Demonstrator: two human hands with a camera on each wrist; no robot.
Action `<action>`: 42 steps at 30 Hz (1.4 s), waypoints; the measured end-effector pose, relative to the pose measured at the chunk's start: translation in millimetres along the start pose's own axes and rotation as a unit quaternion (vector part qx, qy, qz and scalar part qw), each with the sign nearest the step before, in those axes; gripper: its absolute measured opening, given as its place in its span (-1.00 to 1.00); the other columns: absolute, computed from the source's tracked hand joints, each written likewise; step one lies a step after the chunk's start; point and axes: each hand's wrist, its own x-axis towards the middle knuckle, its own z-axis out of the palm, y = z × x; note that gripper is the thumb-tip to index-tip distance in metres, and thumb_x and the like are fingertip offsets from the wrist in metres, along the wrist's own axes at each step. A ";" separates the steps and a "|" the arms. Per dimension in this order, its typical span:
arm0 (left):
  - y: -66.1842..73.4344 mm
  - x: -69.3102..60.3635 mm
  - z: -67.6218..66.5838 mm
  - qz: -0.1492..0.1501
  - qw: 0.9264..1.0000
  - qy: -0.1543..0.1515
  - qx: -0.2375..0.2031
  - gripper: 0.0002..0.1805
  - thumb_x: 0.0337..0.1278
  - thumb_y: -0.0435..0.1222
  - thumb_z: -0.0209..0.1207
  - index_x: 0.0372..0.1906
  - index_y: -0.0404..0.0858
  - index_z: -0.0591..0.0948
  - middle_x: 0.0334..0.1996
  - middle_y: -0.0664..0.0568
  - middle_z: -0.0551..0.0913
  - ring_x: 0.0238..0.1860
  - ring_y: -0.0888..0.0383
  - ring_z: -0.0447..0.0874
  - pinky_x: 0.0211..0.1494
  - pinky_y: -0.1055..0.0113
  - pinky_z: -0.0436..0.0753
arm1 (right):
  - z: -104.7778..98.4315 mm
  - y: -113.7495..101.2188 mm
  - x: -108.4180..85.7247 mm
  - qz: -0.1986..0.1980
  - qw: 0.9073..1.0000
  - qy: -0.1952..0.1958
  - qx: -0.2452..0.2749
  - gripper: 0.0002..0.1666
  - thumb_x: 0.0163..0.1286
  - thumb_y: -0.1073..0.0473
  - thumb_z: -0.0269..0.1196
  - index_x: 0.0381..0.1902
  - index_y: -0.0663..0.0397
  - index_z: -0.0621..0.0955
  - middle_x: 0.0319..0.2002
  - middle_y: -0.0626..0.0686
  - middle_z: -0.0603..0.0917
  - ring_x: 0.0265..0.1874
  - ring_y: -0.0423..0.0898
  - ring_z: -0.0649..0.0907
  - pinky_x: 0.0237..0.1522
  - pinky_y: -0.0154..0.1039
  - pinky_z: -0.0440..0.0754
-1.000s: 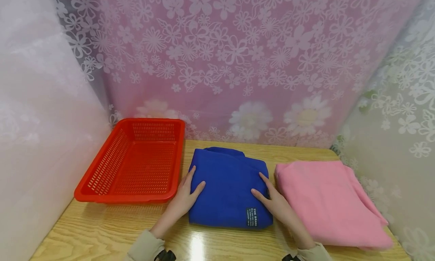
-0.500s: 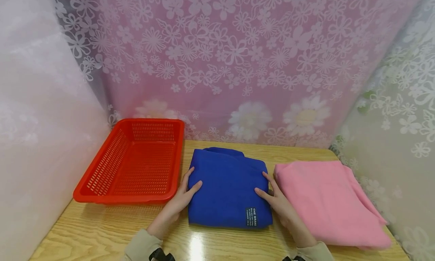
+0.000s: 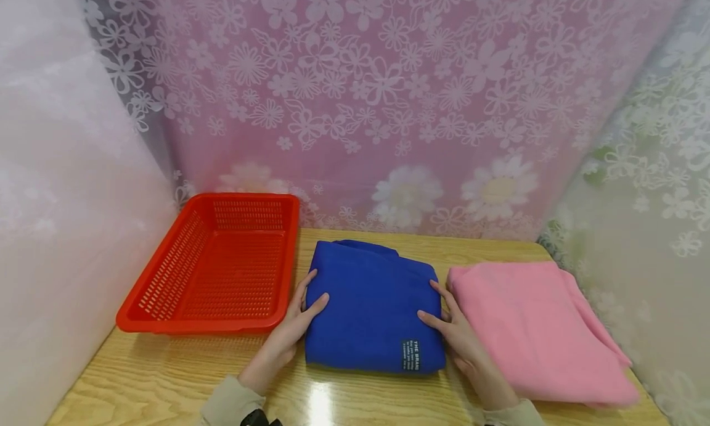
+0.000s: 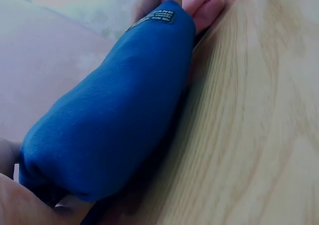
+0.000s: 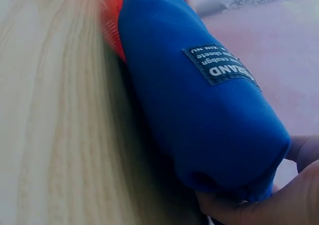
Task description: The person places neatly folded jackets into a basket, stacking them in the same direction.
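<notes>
Where the red basket (image 3: 238,278) ends on its right side, a folded blue garment (image 3: 371,309) begins, just beside it, over the wooden table (image 3: 166,376). Left hand (image 3: 296,321): in the gap next to the basket, clamped on the garment's basket-facing side, thumb on top, fingers at the edge and beneath. Right hand (image 3: 457,330): clamped on the side farther from the basket, thumb likewise on top. From here I can't tell whether the bundle rests fully on the wood. Dark label (image 3: 411,355), pale lettering, at the garment's near corner away from the basket. Pink folded cloth (image 3: 543,333) lies well to the basket's right, beyond the right hand. Basket walls slotted. Behind the basket hangs a pink sheet (image 3: 349,185) printed with white flowers.
</notes>
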 end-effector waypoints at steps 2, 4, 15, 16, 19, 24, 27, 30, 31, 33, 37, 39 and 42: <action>1.2 -1.3 2.6 0.004 1.000 0.004 -0.009 -0.22 0.49 -0.12 0.13 0.63 0.15 0.01 0.65 -0.02 -0.21 0.61 -0.12 -0.14 0.55 -0.23 0.02 | -1.7 -3.4 -2.5 -0.006 1.000 -0.001 -0.006 -0.03 0.51 0.18 0.23 0.65 -0.30 -0.04 0.58 0.27 0.09 0.49 0.24 0.27 0.41 0.16 0.34; 2.6 -2.6 5.8 0.008 1.000 0.007 -0.015 -0.22 0.49 -0.10 0.13 0.63 0.16 0.02 0.65 -0.03 -0.17 0.59 -0.15 -0.04 0.53 -0.23 0.09 | -4.1 -7.4 -4.9 -0.015 1.000 -0.002 -0.016 -0.03 0.51 0.17 0.23 0.66 -0.31 -0.05 0.60 0.24 0.03 0.51 0.23 0.24 0.42 0.17 0.33; 23.7 -5.4 23.4 0.031 0.999 0.008 -0.015 -0.22 0.48 -0.07 0.14 0.62 0.22 0.04 0.63 -0.01 -0.02 0.42 -0.18 0.34 0.39 -0.13 0.39 | -18.1 -34.1 -12.5 -0.055 0.998 -0.001 -0.039 -0.03 0.53 0.20 0.20 0.66 -0.22 -0.08 0.65 0.08 -0.23 0.61 0.16 -0.06 0.51 0.21 0.07; 26.6 -5.0 24.3 0.032 0.999 0.006 -0.014 -0.22 0.48 -0.06 0.14 0.62 0.22 0.03 0.63 0.00 -0.03 0.43 -0.18 0.33 0.39 -0.14 0.38 | -19.0 -36.8 -13.6 -0.057 0.997 -0.001 -0.043 -0.03 0.53 0.19 0.20 0.66 -0.23 -0.08 0.65 0.08 -0.23 0.61 0.17 -0.07 0.50 0.22 0.08; 35.8 -3.9 25.8 0.035 0.999 0.000 -0.010 -0.22 0.48 -0.05 0.14 0.62 0.23 0.03 0.63 -0.02 -0.03 0.43 -0.22 0.33 0.38 -0.18 0.40 | -20.9 -45.1 -15.9 -0.058 0.997 -0.005 -0.046 -0.04 0.54 0.16 0.19 0.66 -0.28 -0.08 0.64 0.11 -0.16 0.59 0.20 0.01 0.45 0.06 0.29; 51.4 -3.4 24.6 0.030 1.000 -0.003 0.005 -0.22 0.46 -0.03 0.16 0.61 0.23 0.05 0.57 -0.12 0.15 0.34 -0.24 0.45 0.31 -0.19 0.49 | -21.7 -56.4 -19.4 -0.057 0.997 -0.018 -0.039 -0.04 0.56 0.12 0.18 0.66 -0.37 -0.10 0.63 0.18 -0.04 0.53 0.24 0.19 0.14 -0.31 0.58; 62.5 -3.4 21.7 0.021 1.000 -0.001 0.020 -0.23 0.44 -0.04 0.18 0.60 0.22 0.09 0.45 -0.21 0.35 0.23 -0.20 0.58 0.24 -0.14 0.56 | -21.9 -62.2 -20.8 -0.054 0.998 -0.026 -0.025 -0.05 0.57 0.11 0.17 0.66 -0.39 -0.11 0.61 0.20 0.01 0.45 0.17 0.34 0.11 -0.29 0.62; 73.9 -3.0 16.4 0.010 1.000 -0.008 0.027 -0.24 0.44 -0.07 0.19 0.59 0.20 0.13 0.32 -0.28 0.48 0.11 -0.14 0.67 0.19 -0.09 0.62 | -22.2 -66.8 -21.5 -0.049 0.998 -0.034 -0.008 -0.06 0.58 0.12 0.15 0.66 -0.39 -0.11 0.59 0.24 0.07 0.33 0.04 0.50 0.11 -0.22 0.64; 77.2 -2.6 14.4 0.008 1.000 -0.013 0.026 -0.25 0.44 -0.09 0.19 0.59 0.19 0.13 0.30 -0.29 0.49 0.10 -0.14 0.68 0.19 -0.08 0.62 | -22.5 -67.7 -21.3 -0.048 0.998 -0.036 -0.004 -0.06 0.58 0.12 0.15 0.66 -0.39 -0.11 0.58 0.26 0.09 0.28 -0.01 0.54 0.11 -0.20 0.65; 82.3 -1.9 11.2 0.005 0.999 -0.021 0.029 -0.26 0.45 -0.10 0.18 0.59 0.17 0.14 0.27 -0.33 0.50 0.11 -0.17 0.68 0.21 -0.08 0.62 | -23.1 -69.2 -21.3 -0.049 0.998 -0.039 0.000 -0.07 0.59 0.12 0.14 0.66 -0.37 -0.12 0.57 0.29 0.11 0.23 -0.08 0.58 0.11 -0.19 0.65; 87.7 -1.0 7.2 -0.001 0.999 -0.025 0.038 -0.27 0.44 -0.11 0.19 0.59 0.15 0.16 0.28 -0.35 0.49 0.20 -0.22 0.63 0.28 -0.10 0.56 | -23.1 -73.0 -21.1 -0.058 0.998 -0.039 -0.002 -0.07 0.59 0.14 0.14 0.66 -0.35 -0.11 0.57 0.26 0.12 0.20 -0.10 0.59 0.11 -0.20 0.65; 89.8 -0.8 6.4 -0.002 0.999 -0.024 0.034 -0.27 0.45 -0.13 0.19 0.59 0.15 0.17 0.28 -0.35 0.50 0.21 -0.23 0.62 0.29 -0.10 0.55 | -22.4 -76.4 -21.3 -0.064 0.997 -0.037 -0.006 -0.07 0.59 0.14 0.14 0.66 -0.35 -0.11 0.58 0.24 0.10 0.24 -0.06 0.56 0.12 -0.20 0.64; 93.6 -0.9 5.1 0.000 0.999 -0.025 0.032 -0.28 0.46 -0.14 0.17 0.59 0.15 0.16 0.31 -0.35 0.49 0.23 -0.24 0.60 0.30 -0.11 0.55 | -20.6 -82.1 -21.2 -0.071 0.997 -0.032 -0.019 -0.08 0.59 0.12 0.14 0.66 -0.37 -0.11 0.59 0.23 0.08 0.34 0.10 0.48 0.12 -0.19 0.64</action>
